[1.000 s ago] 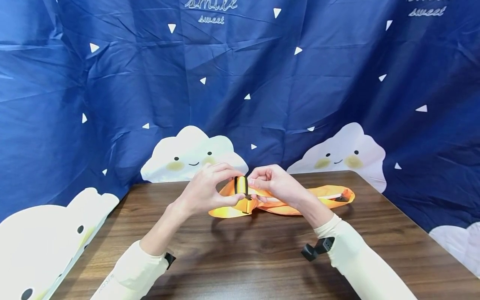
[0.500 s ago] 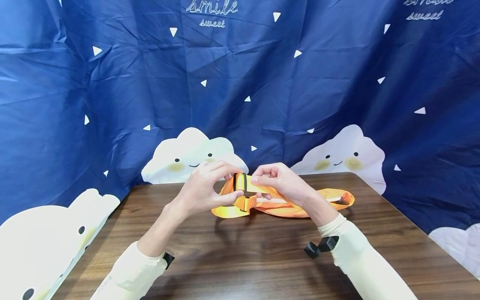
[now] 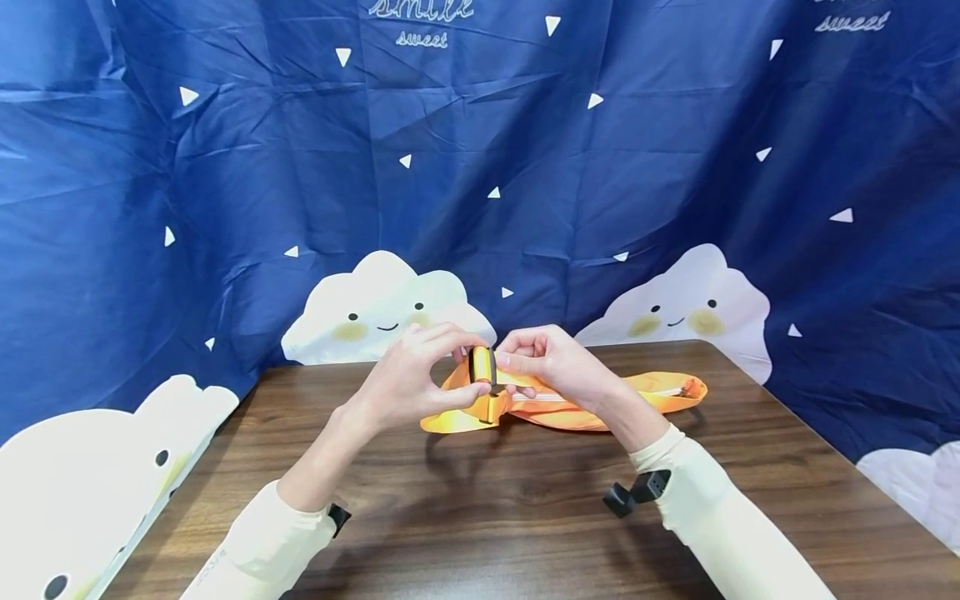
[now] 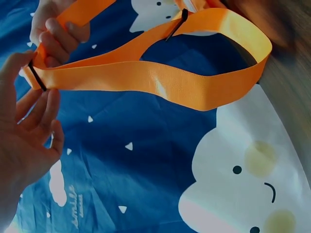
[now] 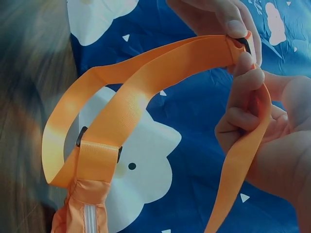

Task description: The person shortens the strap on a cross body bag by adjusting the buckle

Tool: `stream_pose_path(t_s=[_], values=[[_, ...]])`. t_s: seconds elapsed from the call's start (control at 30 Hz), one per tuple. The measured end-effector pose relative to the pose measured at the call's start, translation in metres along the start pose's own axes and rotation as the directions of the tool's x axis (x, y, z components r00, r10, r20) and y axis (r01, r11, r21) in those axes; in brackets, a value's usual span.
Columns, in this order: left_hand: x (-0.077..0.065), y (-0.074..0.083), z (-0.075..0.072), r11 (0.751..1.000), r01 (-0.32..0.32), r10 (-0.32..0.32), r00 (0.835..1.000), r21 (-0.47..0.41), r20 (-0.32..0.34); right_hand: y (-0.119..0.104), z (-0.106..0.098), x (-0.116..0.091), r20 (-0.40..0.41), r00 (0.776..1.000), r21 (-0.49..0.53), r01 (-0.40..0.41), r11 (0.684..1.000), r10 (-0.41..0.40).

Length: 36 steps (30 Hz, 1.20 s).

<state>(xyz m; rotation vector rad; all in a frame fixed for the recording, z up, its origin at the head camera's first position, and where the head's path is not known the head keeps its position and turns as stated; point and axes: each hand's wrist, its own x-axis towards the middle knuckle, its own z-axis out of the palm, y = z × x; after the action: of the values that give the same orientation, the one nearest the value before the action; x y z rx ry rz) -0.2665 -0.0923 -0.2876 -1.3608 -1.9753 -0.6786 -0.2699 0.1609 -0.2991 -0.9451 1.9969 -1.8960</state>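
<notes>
Above the table my left hand (image 3: 408,379) pinches a black slide buckle (image 3: 492,367) between thumb and fingertips. Orange webbing strap (image 4: 160,80) threads through this buckle and hangs in a wide loop beyond it. My right hand (image 3: 558,371) pinches the strap just right of the buckle, its fingers curled. In the right wrist view the strap's other length (image 5: 238,155) runs down past the right palm. A second black buckle (image 5: 82,137) joins the loop to an orange fabric bag (image 3: 671,387) with a white zipper (image 5: 91,218).
The bag lies across the far part of a dark wood table (image 3: 480,517), partly behind the right forearm. A blue curtain (image 3: 480,150) with white clouds and triangles hangs behind the table. Black wrist cameras (image 3: 636,493) sit at both cuffs.
My right hand drew away to the right, exposing more strap beside the buckle, then came back close to it. My left hand stays nearly in place on the buckle.
</notes>
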Motion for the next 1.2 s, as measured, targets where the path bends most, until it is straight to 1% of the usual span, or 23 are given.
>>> stream_pose_path(t_s=[0.1,0.23,0.4,0.57,0.67,0.97,1.07,1.2], values=[[0.000,0.000,-0.001,1.000,0.005,-0.005,1.000,0.013,0.004,-0.003,0.000,0.000,-0.004,1.000,0.025,-0.012,1.000,0.012],[0.000,-0.001,-0.004,0.999,0.010,-0.011,1.000,0.035,0.026,-0.005,-0.003,-0.002,-0.006,1.000,0.048,-0.030,0.998,0.030],[-0.002,-0.004,-0.011,0.999,0.018,-0.019,1.000,0.040,0.013,-0.002,-0.012,-0.002,-0.031,0.998,0.018,-0.058,0.998,0.058],[-0.003,-0.004,-0.014,0.999,0.013,-0.013,1.000,0.029,0.003,0.000,-0.012,-0.004,-0.058,0.997,-0.026,-0.055,0.998,0.054],[-0.002,-0.003,-0.013,1.000,0.006,-0.007,1.000,0.026,0.011,-0.001,-0.009,-0.004,-0.044,0.998,-0.020,-0.049,0.999,0.048],[-0.003,-0.001,-0.003,1.000,0.001,-0.002,0.999,0.019,0.035,0.004,0.001,-0.002,-0.002,1.000,0.061,-0.026,0.998,0.026],[-0.002,0.000,-0.002,0.999,0.004,-0.005,0.999,0.031,0.041,0.004,0.004,-0.001,0.024,1.000,0.081,-0.021,0.996,0.019],[-0.002,0.001,-0.003,0.999,0.005,-0.007,0.999,0.042,0.040,0.003,0.003,0.000,0.032,0.999,0.098,-0.017,0.995,0.014]])
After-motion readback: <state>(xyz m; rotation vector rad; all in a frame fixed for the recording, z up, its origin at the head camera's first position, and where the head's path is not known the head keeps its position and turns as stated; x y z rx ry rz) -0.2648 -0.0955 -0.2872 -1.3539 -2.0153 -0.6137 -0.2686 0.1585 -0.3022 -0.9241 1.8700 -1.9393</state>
